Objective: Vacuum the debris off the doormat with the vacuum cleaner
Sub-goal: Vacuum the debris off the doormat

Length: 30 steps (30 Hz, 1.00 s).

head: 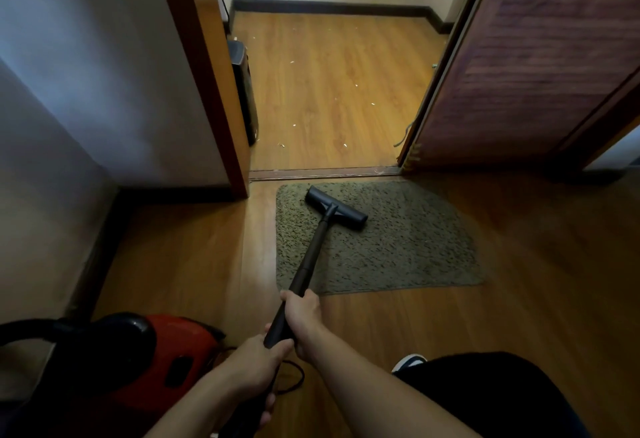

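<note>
You stand on a brown wood floor (519, 316) in front of an open doorway. A shaggy grey-green doormat (408, 250) lies flat on the floor, right up against the metal strip (325, 173) at the bottom of the doorway. Dark little specks are all over the doormat. The black vacuum head (335, 207) sits on the far left part of the doormat, turned at a slant. Its long black tube (311, 254) runs back to you. Your right hand (302, 317) is wrapped tight around the tube, higher up. Your left hand (255, 365) grips the tube too, lower down and closer to your body. The red and black vacuum cleaner (145, 361) sits on the floor at your left, near the wall (52, 230), with a black cord (292, 380) curled beside it. Past the doorway, the next room has the same wood floor, and small white bits (373, 104) lie here and there on it. A black box (244, 91) leans by the left door frame (204, 74). The dark wood door (540, 63) is swung open on the right. Your shoe (408, 361) peeks out by your dark shorts (491, 396).
</note>
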Tool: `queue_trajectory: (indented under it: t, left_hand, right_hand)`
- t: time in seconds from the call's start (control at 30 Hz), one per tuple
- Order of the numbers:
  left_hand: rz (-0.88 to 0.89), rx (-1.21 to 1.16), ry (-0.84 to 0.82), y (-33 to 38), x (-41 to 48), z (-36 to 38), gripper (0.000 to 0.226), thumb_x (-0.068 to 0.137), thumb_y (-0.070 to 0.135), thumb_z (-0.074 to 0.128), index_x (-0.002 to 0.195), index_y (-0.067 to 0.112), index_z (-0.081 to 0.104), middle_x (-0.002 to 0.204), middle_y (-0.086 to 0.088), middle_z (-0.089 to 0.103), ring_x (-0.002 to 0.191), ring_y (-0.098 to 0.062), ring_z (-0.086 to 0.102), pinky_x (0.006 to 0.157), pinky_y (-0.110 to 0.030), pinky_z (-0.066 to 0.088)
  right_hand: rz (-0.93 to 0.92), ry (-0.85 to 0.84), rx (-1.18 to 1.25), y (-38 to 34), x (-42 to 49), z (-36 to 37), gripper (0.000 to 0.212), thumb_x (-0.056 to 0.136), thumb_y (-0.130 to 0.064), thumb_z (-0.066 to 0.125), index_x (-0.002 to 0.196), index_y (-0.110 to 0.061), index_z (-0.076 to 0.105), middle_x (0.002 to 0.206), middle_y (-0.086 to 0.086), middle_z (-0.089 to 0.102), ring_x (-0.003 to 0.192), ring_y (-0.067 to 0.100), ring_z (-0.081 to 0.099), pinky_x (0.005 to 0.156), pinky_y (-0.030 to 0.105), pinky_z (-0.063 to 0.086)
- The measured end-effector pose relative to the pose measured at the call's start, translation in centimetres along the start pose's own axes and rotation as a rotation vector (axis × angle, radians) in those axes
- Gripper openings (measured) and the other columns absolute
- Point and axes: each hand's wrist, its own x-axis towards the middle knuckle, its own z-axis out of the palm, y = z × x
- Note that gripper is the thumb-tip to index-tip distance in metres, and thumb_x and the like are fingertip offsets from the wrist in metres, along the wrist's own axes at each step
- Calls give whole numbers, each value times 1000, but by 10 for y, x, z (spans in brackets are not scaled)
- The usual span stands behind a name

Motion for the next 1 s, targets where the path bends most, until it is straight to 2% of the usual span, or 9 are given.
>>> queue_trajectory:
  t: [0.13, 0.4, 0.5, 0.57, 0.63, 0.7, 0.8, 0.9, 1.0]
  left_hand:
    - [-16, 2, -19, -13, -10, 1, 41, 104, 37, 44, 141, 20, 37, 60, -9, 51, 36, -14, 51, 38, -23, 44]
    - [-55, 10, -43, -5, -11, 21, 53, 103, 40, 44, 149, 25, 22, 59, -9, 50, 39, -15, 51, 41, -25, 47]
    - [-51, 39, -69, 12, -3, 38, 34, 103, 41, 44, 131, 24, 33, 59, -8, 50, 38, -15, 49, 41, -24, 46]
    - [-48, 51, -91, 28, 5, 51, 24, 103, 41, 43, 120, 30, 30, 62, -9, 49, 39, -15, 49, 42, -23, 46]
    - [-36, 66, -120, 44, 16, 67, 27, 103, 41, 44, 125, 27, 34, 63, -9, 48, 40, -15, 48, 42, -23, 45]
    - [-18, 96, -132, 61, 27, 84, 30, 103, 41, 44, 127, 23, 39, 62, -9, 48, 42, -16, 47, 42, -23, 44]
    - [17, 144, -145, 84, 43, 108, 28, 103, 41, 45, 124, 24, 43, 62, -9, 49, 45, -18, 48, 43, -23, 44]
    - [33, 185, -174, 105, 56, 128, 30, 102, 40, 46, 125, 21, 43, 61, -11, 49, 44, -21, 48, 46, -24, 45]
    - [42, 204, -199, 116, 64, 138, 26, 103, 39, 46, 124, 23, 44, 60, -12, 49, 43, -21, 48, 48, -25, 45]
  right_hand:
    - [2, 4, 5, 15, -11, 1, 34, 86, -32, 61, 117, -22, 55, 105, 15, 70, 90, 40, 75, 83, 55, 64]
    - [-6, 66, 9, 21, -3, -26, 16, 96, -28, 62, 107, -18, 56, 100, 16, 70, 81, 38, 77, 78, 55, 65]
    - [2, 99, 30, 16, 11, -51, 32, 94, -32, 62, 121, -15, 55, 104, 16, 69, 82, 39, 76, 82, 55, 64]
    - [4, 123, 60, 9, 23, -70, 37, 94, -32, 63, 125, -13, 54, 103, 17, 69, 78, 38, 76, 81, 56, 64]
    - [0, 155, 88, 0, 38, -93, 39, 93, -33, 64, 126, -13, 55, 104, 16, 69, 77, 37, 76, 80, 55, 64]
    - [3, 190, 92, -7, 50, -117, 48, 87, -38, 65, 127, -14, 56, 107, 16, 70, 88, 40, 75, 83, 56, 63]
    - [13, 245, 122, -16, 70, -153, 40, 91, -35, 66, 122, -13, 53, 109, 17, 68, 95, 43, 73, 86, 57, 62]
    - [14, 295, 169, -23, 82, -183, 45, 89, -36, 67, 125, -13, 52, 112, 18, 68, 100, 43, 72, 89, 58, 61]
    - [12, 325, 208, -26, 89, -199, 39, 89, -36, 66, 119, -18, 49, 112, 17, 67, 99, 43, 72, 88, 58, 61]
